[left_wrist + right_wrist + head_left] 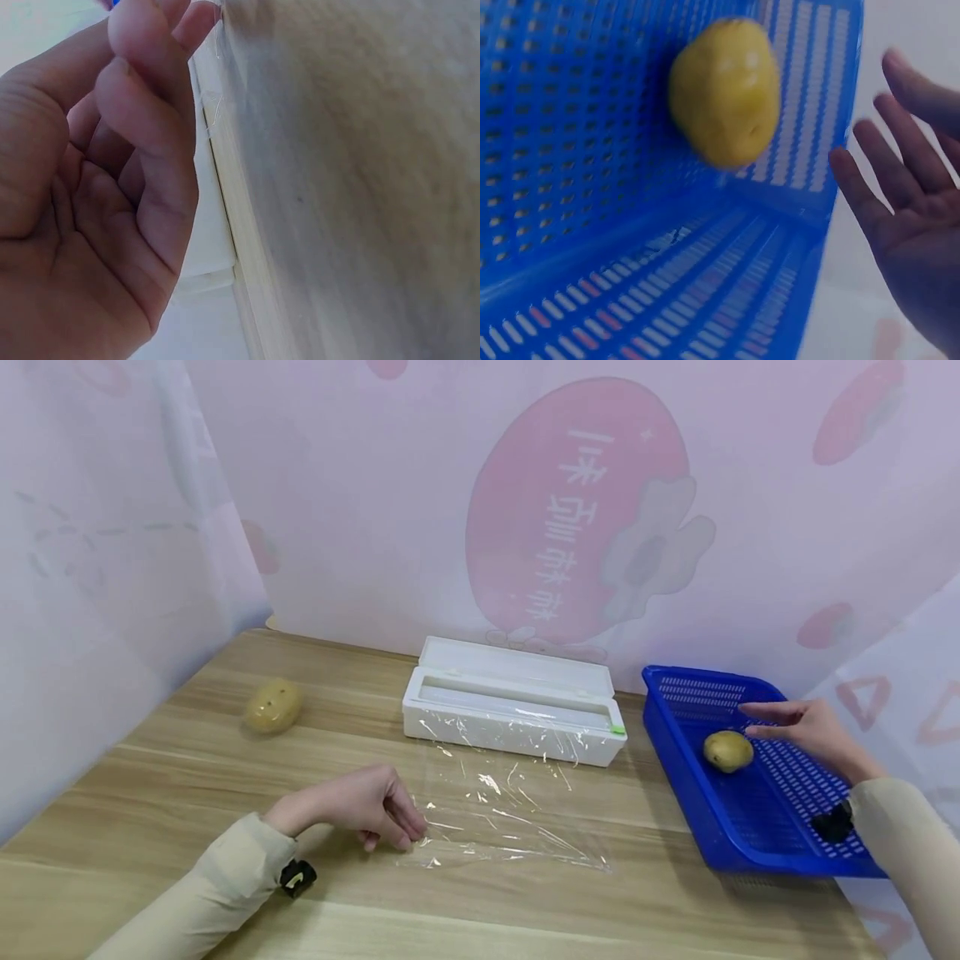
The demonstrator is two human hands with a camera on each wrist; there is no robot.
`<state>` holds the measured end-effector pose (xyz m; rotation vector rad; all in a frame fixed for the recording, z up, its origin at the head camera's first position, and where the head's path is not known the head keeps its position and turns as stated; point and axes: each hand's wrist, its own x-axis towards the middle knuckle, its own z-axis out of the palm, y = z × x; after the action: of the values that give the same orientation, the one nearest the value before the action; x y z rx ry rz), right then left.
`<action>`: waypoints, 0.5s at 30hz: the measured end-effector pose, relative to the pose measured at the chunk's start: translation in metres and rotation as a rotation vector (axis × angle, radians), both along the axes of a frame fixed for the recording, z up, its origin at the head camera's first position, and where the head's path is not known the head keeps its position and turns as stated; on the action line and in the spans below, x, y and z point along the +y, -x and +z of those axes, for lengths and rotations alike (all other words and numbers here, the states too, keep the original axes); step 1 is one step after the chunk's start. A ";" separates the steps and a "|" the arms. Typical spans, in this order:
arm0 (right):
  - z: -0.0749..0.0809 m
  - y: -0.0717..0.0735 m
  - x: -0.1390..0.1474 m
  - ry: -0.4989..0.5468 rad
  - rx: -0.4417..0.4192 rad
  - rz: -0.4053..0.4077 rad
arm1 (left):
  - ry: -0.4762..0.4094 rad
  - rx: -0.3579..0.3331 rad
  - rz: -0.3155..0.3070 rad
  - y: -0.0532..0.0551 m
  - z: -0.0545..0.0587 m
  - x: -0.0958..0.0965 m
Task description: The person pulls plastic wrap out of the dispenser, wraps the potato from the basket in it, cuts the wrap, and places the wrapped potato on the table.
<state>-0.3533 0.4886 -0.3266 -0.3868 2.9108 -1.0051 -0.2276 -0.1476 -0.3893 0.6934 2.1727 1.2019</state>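
A sheet of clear plastic wrap [495,827] runs from the white wrap dispenser box [510,739] toward the front of the table. At its near left corner my left hand [371,806] pinches the film between thumb and fingers. My right hand [821,739] is above the blue basket [678,793], fingers spread and apart from the potato [727,751] lying inside. In the right wrist view the same potato [726,94] shows beside the open hand [922,172], with a gap between them. Another potato [273,706], shiny on its surface, lies at the table's left.
The dispenser's lid [517,666] stands raised at the back, and a small green piece [618,729] sits at the box's right end. A printed cloth [360,510] hangs behind the wooden table [187,793]. The basket stands at the table's right edge.
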 end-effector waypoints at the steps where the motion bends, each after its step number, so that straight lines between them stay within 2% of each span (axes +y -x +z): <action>1: -0.003 0.003 0.002 -0.017 -0.011 0.013 | 0.002 0.001 0.004 0.000 0.000 0.000; 7: -0.018 0.016 0.013 -0.132 -0.032 0.070 | 0.015 0.014 0.022 -0.001 -0.001 0.000; 15: -0.033 0.028 0.016 -0.178 -0.031 0.065 | 0.014 0.009 0.019 -0.001 0.000 0.001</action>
<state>-0.3810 0.5047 -0.3591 -0.4494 2.9080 -0.7295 -0.2267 -0.1470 -0.3891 0.6752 2.1981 1.1946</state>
